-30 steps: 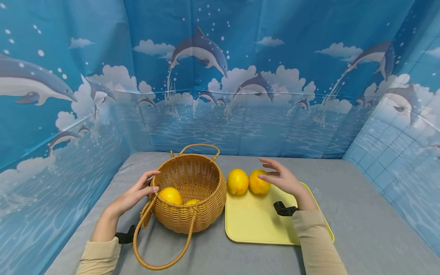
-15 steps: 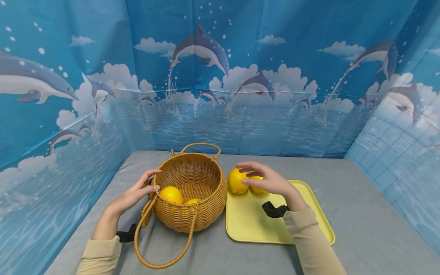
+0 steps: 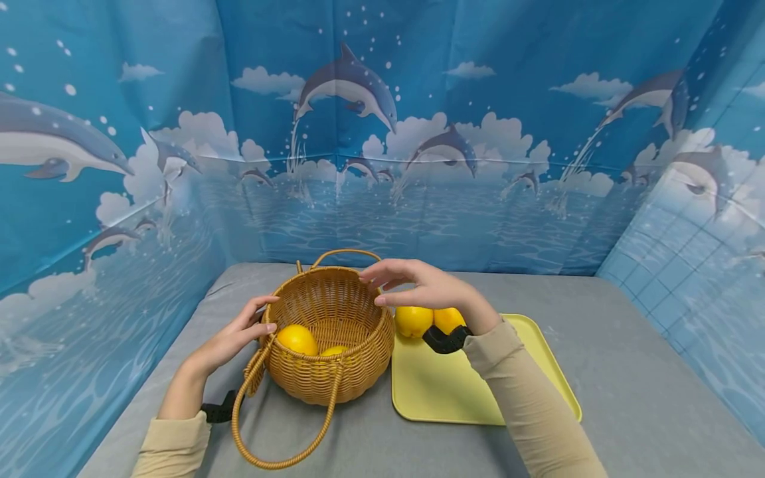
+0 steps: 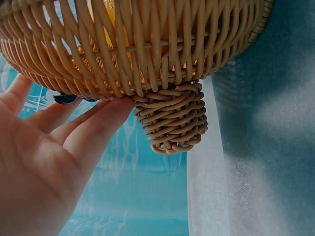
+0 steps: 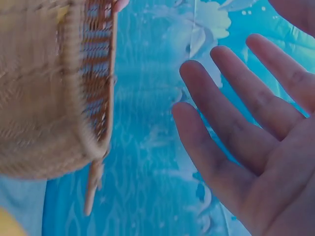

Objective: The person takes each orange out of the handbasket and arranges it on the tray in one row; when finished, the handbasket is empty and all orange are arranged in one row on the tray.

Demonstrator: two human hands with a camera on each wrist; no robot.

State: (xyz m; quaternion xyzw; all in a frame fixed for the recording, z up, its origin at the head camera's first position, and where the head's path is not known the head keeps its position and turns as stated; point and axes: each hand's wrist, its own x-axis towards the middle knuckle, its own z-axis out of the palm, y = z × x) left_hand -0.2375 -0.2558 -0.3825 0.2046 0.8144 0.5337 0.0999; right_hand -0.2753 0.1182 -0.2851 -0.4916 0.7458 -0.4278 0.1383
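Note:
A round wicker basket (image 3: 364,373) stands on the grey surface, with one orange (image 3: 297,339) and part of a second orange (image 3: 333,350) visible inside. My left hand (image 3: 230,342) rests its extended fingers and thumb against the basket's left rim; in the left wrist view some fingertips are hidden by the wicker. Above the right rim hovers my right hand (image 3: 427,287), fingers spread and loosely bent. Its palm (image 5: 290,182) holds nothing in the right wrist view. Two more oranges, a left one (image 3: 414,323) and a right one (image 3: 447,320), sit behind the right wrist, partly covered.
A yellow tray (image 3: 442,395) lies right of the basket, the two oranges at its back left corner. One basket handle (image 3: 287,463) hangs toward the front; the other handle (image 3: 346,251) stands at the back. Blue dolphin-print curtains (image 3: 382,219) enclose the surface.
My right hand has moved left, from beside the right-hand orange, past both oranges on the tray, to the basket's right rim. My left hand and the basket have stayed in place.

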